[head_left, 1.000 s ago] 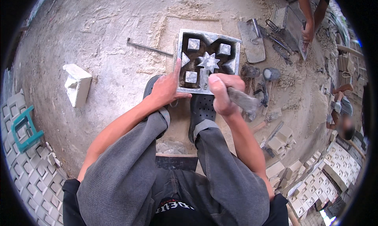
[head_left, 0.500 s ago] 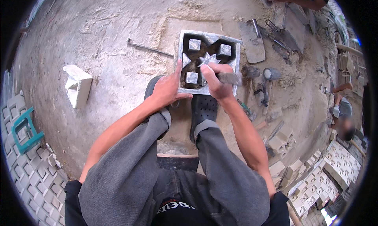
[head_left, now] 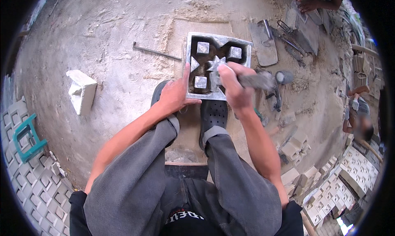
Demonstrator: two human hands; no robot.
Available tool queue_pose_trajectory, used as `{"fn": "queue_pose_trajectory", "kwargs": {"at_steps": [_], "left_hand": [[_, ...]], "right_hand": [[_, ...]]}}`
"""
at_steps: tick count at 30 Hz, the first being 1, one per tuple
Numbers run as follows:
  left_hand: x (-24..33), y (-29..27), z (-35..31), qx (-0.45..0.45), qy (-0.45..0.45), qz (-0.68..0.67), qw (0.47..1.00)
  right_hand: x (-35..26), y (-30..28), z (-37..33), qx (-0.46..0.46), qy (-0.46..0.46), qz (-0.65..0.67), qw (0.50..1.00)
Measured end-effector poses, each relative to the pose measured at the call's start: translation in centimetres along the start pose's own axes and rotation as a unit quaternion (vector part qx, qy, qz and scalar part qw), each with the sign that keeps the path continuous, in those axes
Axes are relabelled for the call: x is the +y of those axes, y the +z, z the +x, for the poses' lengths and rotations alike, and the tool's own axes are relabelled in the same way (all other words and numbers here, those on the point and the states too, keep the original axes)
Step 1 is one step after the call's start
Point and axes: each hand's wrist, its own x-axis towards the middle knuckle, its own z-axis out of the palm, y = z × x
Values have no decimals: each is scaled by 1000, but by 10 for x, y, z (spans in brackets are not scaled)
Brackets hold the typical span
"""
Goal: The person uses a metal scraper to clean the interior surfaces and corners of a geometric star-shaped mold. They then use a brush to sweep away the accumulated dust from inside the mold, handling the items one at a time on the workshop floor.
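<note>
We note the square grey mould [head_left: 219, 38] at the toes of our dark shoes [head_left: 214, 116], star block [head_left: 214, 65] mid-mould. Our left hand [head_left: 174, 94] rests against its near-left corner, fingers spread wide. Our right hand [head_left: 235, 90] closes around a blurred grey tool [head_left: 257, 81] over its right side. Left: metal rod [head_left: 156, 51]. Right: flat trowel [head_left: 263, 53] on sandy floor [head_left: 103, 34].

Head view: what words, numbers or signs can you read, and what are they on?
Black shirt: white and red letters, bent by folds; I won't copy them out.
Mould: no letters that I can see.
Tool in the right hand: too blurred to tell.
Faraway things: too small to tell.
</note>
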Motion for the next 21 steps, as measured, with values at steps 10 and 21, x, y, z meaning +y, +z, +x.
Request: {"fn": "queue_pose_trajectory", "kwargs": {"at_steps": [10,21], "left_hand": [[0,6,2,0,8,1,1000],[4,9,1,4,21,-8,1000]], "right_hand": [[25,2,-7,-25,-14,-5,1000],[40,-3,-14,23,-35,-46,998]]}}
